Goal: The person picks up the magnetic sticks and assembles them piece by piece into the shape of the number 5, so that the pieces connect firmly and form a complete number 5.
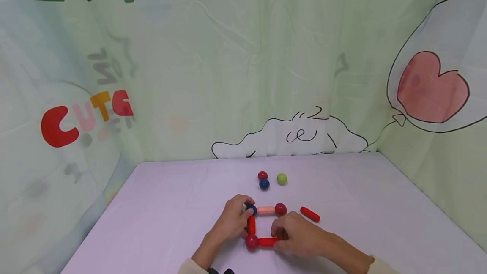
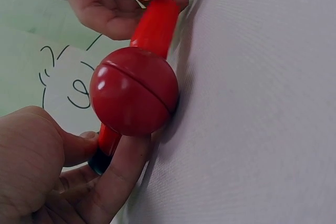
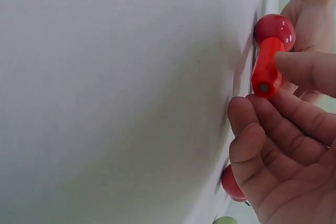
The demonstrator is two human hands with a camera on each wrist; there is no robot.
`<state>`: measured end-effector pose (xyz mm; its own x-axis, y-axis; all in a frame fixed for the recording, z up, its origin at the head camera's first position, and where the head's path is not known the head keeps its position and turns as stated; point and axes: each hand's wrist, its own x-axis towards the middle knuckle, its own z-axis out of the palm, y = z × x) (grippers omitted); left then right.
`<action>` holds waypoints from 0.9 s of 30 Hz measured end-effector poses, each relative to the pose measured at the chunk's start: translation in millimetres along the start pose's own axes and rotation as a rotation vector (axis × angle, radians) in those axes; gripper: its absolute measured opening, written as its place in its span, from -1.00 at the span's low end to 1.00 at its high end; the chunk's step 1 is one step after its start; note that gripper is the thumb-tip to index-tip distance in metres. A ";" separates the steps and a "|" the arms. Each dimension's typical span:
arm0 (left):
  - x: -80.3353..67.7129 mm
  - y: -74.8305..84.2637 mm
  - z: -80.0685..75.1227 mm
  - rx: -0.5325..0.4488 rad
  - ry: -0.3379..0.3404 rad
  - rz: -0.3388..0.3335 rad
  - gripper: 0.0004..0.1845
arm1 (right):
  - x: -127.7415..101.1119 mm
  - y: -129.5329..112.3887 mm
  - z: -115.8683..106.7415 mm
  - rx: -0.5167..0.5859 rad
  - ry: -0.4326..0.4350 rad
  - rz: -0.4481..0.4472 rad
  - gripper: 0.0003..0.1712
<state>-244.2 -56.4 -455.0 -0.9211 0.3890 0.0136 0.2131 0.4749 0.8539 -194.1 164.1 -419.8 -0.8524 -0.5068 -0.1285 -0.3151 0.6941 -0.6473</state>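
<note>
On the table an open frame of magnetic rods and balls lies in front of me. My left hand (image 1: 235, 217) grips its blue ball (image 1: 252, 210) between thumb and index finger, another finger reaching the near red ball (image 2: 134, 92). One red rod (image 1: 251, 225) joins those two balls. A pink rod (image 1: 266, 210) runs from the blue ball to a far red ball (image 1: 280, 209). With thumb and fingers, my right hand (image 1: 300, 234) pinches a second red rod (image 3: 268, 66) that sticks out from the near red ball; its free end shows in the right wrist view.
A loose red rod (image 1: 310, 214) lies right of the frame. Farther back sit a small red ball (image 1: 262, 175), a dark blue ball (image 1: 264, 184) touching it in this view, and a green ball (image 1: 282, 179). A printed curtain (image 1: 236, 75) hangs behind the table (image 1: 160, 215).
</note>
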 end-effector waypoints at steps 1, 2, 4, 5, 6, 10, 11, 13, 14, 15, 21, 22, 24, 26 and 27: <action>0.0 0.1 0.2 -0.001 0.001 -0.003 -0.72 | -0.1 0.3 -0.6 0.012 0.003 -0.001 -0.80; 0.0 0.1 0.4 0.000 0.002 -0.005 -0.72 | 0.0 0.3 -1.2 0.022 0.008 -0.001 -0.81; -0.1 0.2 0.8 -0.001 0.003 -0.009 -0.73 | 0.4 -0.1 -2.9 0.038 0.027 -0.012 -0.82; -0.1 0.4 0.9 0.000 0.003 -0.009 -0.73 | 0.8 -0.6 -3.9 0.043 0.038 -0.019 -0.84; -0.1 0.6 0.9 -0.001 0.004 -0.011 -0.72 | 1.1 -1.2 -5.2 0.045 0.047 -0.028 -0.85; -0.2 1.3 0.5 -0.014 0.001 -0.019 -0.72 | 3.0 -3.3 -10.2 0.036 0.094 -0.054 -0.90; -0.3 1.4 0.2 -0.017 -0.001 -0.022 -0.72 | 3.8 -3.6 -11.4 0.030 0.107 -0.058 -0.90; -0.6 1.6 -0.7 -0.023 -0.005 -0.026 -0.70 | 6.4 -3.6 -13.4 0.008 0.141 -0.068 -0.92; -0.7 1.6 -1.2 -0.020 -0.005 -0.028 -0.68 | 8.1 -3.4 -14.4 -0.004 0.163 -0.069 -0.92; -0.7 1.1 -1.6 -0.016 -0.006 -0.030 -0.66 | 10.2 -3.3 -15.3 -0.021 0.188 -0.071 -0.92; -3.5 -3.3 -5.2 -0.052 -0.057 -0.047 -0.48 | 26.0 0.2 -21.0 -0.091 0.335 -0.033 -0.89; -4.4 -3.8 -6.4 -0.063 -0.071 -0.044 -0.45 | 29.1 1.2 -21.7 -0.100 0.350 -0.017 -0.88; -5.8 -4.9 -9.0 -0.073 -0.101 -0.034 -0.40 | 35.6 3.2 -22.9 -0.116 0.374 0.024 -0.85; -7.3 -5.9 -12.0 -0.071 -0.130 -0.019 -0.35 | 42.1 5.2 -23.7 -0.126 0.392 0.063 -0.80; -8.3 -6.0 -13.7 -0.065 -0.144 -0.010 -0.32 | 45.2 6.4 -23.9 -0.132 0.397 0.079 -0.77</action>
<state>-242.3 -73.3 -453.1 -0.8660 0.4957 -0.0658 0.1782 0.4289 0.8856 -244.6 157.8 -411.8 -0.9624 -0.2311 0.1428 -0.2714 0.7955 -0.5419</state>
